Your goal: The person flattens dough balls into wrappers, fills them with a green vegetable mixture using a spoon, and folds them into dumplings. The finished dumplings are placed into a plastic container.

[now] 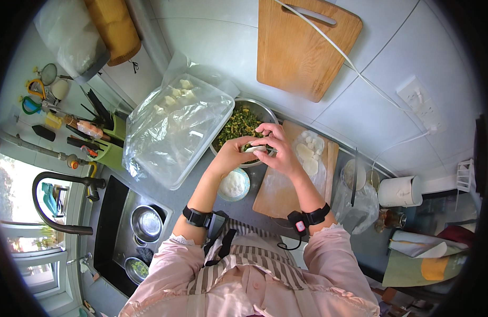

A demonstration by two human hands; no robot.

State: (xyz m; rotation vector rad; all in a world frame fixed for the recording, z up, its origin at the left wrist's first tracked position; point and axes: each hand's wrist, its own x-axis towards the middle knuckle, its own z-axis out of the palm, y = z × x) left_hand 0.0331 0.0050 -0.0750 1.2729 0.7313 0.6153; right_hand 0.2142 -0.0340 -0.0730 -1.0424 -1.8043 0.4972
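Observation:
Over the rim of a steel bowl (267,107), my left hand (230,152) holds a small pale dough dumpling (255,149). The thumb and fingers of my right hand (281,150) close on the dumpling's near edge, while its upper fingers are spread. A thin grey handle shows by the right palm; I cannot tell what it belongs to. Chopped green and yellow filling (240,123) lies in the bowl. Below my hands stands a small bowl of white flour (233,184). Flattened dough wrappers (307,158) and small dough pieces (312,140) lie on a floured wooden board (277,194).
A plastic-covered tray (176,138) with several dumplings (178,93) overlaps the steel bowl's left side. A rolling pin (330,170) lies along the board's right edge. The sink (123,226) with steel bowls is at left, beside a knife block (113,146). A second board (303,51) leans against the tiles.

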